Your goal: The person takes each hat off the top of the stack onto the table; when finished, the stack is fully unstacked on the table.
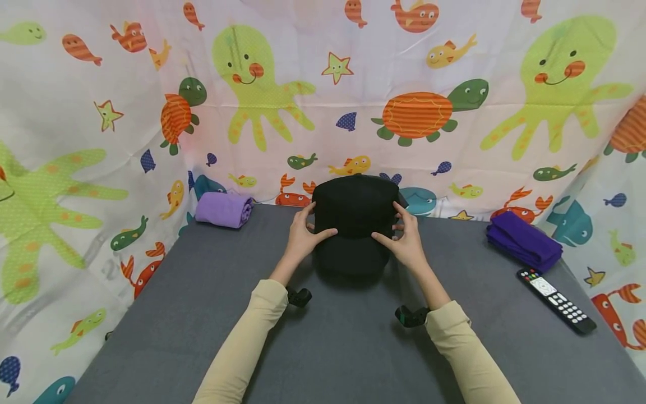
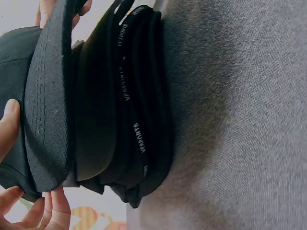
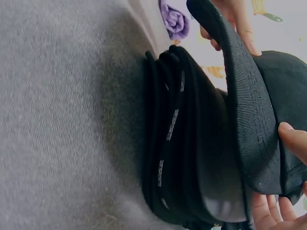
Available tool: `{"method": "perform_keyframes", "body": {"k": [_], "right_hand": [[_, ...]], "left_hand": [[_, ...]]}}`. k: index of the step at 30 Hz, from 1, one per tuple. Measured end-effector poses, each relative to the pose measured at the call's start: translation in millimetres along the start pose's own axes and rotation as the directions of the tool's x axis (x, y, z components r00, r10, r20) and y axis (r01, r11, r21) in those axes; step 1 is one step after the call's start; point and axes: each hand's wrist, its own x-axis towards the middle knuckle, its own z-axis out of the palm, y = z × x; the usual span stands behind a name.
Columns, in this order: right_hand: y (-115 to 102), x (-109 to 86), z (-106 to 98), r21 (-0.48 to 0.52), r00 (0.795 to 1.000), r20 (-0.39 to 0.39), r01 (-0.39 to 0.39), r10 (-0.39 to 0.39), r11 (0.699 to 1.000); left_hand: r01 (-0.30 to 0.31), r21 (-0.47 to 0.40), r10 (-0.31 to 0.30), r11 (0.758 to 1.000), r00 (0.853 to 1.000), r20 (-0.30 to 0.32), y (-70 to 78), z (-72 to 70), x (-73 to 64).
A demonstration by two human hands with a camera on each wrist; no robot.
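In the head view a black cap (image 1: 355, 205) is held upright over the grey table, its brim towards me. My left hand (image 1: 301, 235) grips its left side, thumb on the front near the brim and fingers at the side. On the right side my right hand (image 1: 406, 238) holds it the same way. Beneath the cap, both wrist views show a layered black stack (image 2: 144, 105) with curved edges and bands of white lettering. The brim (image 3: 256, 129) of the held cap overhangs this stack in the right wrist view.
A rolled lavender cloth (image 1: 222, 209) lies at the table's back left. At the right are a folded dark purple cloth (image 1: 525, 240) and a black remote control (image 1: 557, 301). A sea-animal curtain (image 1: 313, 84) encloses the back and sides of the grey table (image 1: 348, 348).
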Motion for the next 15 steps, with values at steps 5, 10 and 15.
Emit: {"method": "perform_keyframes", "body": {"k": [5,10,15], "right_hand": [[-7.5,-3.1,4.3,0.005,1.0,-0.005,-0.008,0.008,1.0],[-12.7,-6.5,11.4,0.001,1.0,-0.007,0.006,-0.006,1.0],[-18.4,-10.0,21.0,0.011,1.0,-0.001,0.015,-0.015,1.0]], "left_hand": [[-0.002,0.003,0.002,1.0,1.0,-0.008,1.8,-9.9,-5.3],[0.006,0.008,-0.006,1.0,1.0,-0.01,3.3,-21.4,-12.2],[0.008,0.021,-0.008,1.0,1.0,-0.015,0.4,-33.8,-19.9]]}}
